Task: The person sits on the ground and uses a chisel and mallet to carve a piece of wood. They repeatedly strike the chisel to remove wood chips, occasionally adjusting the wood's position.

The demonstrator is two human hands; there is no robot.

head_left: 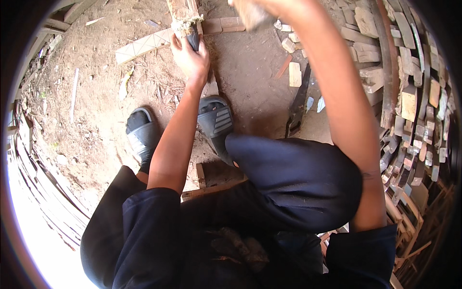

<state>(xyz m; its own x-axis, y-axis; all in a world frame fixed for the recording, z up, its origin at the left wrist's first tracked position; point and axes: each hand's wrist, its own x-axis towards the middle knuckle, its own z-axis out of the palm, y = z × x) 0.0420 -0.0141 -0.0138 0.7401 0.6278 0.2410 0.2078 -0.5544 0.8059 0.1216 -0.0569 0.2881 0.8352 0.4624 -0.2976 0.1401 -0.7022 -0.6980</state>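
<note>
My left hand (190,60), ahead of me near the top, is closed around a chisel-like tool (193,40) with a dark shaft. Pale, frayed material (185,25) sits at its upper end, against a length of wood (183,7). The tool's working tip is hidden. Up at the top edge, my right hand (274,6) is raised and partly cut off. It grips a blurred wooden mallet-like block (255,18), apart from the tool. Beneath, a marked wooden strip (147,46) lies crosswise on the ground.
My sandalled feet (215,115) rest on the dirt floor. A handsaw (299,103) lies right of them, near a small pale wood block (295,74). Stacked wood offcuts (409,103) line the right side. Long slats (43,168) lie along the left.
</note>
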